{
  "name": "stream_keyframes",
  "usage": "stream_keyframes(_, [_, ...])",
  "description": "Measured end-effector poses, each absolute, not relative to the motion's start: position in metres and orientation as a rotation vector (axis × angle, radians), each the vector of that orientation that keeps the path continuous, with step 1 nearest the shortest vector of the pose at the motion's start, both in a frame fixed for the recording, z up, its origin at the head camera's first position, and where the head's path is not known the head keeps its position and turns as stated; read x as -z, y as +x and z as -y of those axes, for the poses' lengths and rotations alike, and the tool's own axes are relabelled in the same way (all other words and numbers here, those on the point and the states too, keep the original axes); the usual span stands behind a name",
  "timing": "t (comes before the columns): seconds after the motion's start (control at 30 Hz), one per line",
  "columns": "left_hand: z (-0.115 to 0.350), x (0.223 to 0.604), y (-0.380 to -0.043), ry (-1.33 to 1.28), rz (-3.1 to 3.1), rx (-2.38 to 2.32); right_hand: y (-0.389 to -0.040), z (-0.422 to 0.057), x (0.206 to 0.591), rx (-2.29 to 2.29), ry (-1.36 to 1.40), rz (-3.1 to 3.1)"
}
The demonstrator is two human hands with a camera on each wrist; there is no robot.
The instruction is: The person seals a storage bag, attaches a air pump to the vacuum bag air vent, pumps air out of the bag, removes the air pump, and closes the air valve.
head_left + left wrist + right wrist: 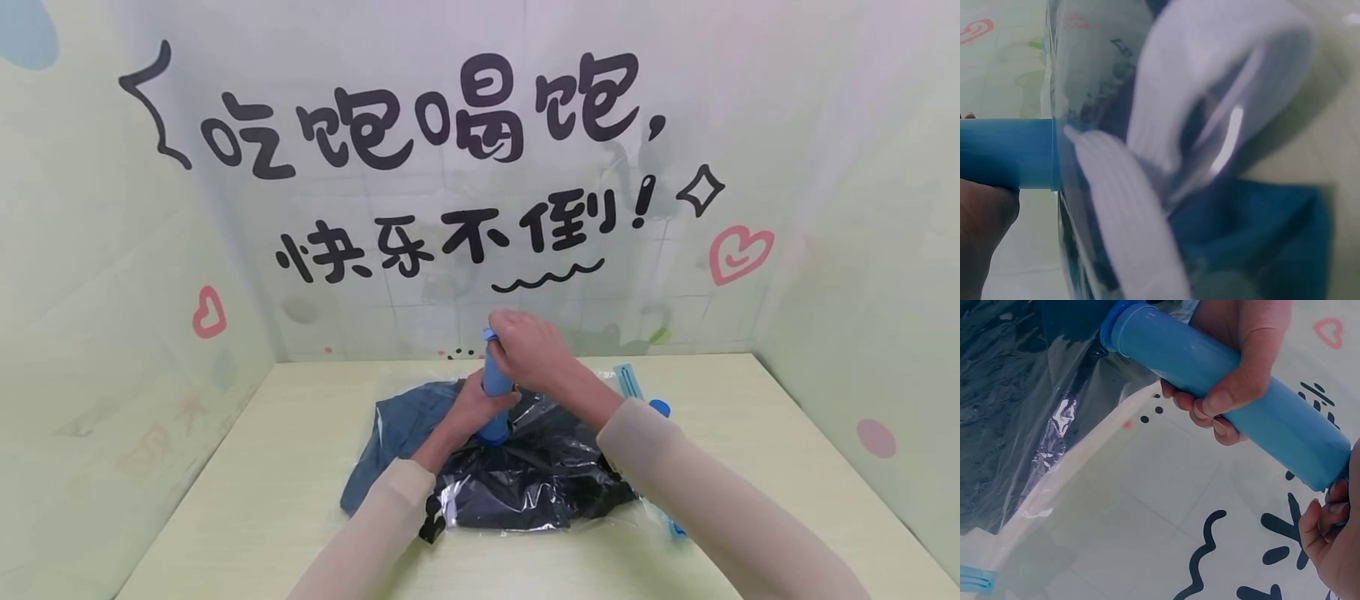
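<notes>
A blue hand pump [497, 377] stands nearly upright, its foot on a clear plastic storage bag [517, 508] with dark and blue cloth [408, 417] inside. My left hand [472, 407] grips the pump's barrel, its fingers wrapped round it in the right wrist view. Above it, my right hand [531, 348] holds the handle at the top end of the pump. In the left wrist view the pump barrel [1007, 153] meets the bag's film, and a broad pale band [1129, 206] lies close to the camera.
Along the bag's right edge runs a blue zip strip [628, 381]. A round blue piece [660, 407] lies beside it, partly behind my right sleeve. A pale wooden table [247, 467] bears everything, with printed wall sheets [480, 325] behind and at both sides.
</notes>
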State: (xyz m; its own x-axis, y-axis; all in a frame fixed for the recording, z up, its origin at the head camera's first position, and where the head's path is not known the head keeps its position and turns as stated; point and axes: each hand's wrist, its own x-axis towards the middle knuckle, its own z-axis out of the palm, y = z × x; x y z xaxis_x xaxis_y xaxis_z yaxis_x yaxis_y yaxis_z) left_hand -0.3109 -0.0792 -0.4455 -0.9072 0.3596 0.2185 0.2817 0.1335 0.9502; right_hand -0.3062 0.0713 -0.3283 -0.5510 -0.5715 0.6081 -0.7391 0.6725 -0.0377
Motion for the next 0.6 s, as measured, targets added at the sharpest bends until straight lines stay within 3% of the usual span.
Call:
stream_keyframes(0.4, [0.079,0.440,-0.311,0.628,-2.301,-1.919,-0.306,-0.071,0.305,-0.339,1.012,2.409])
stream_keyframes(0.6, [0.079,0.416,-0.293,0.627,-2.303,-1.893,-0.305,-0.075,0.279,-0.345,1.000,2.378])
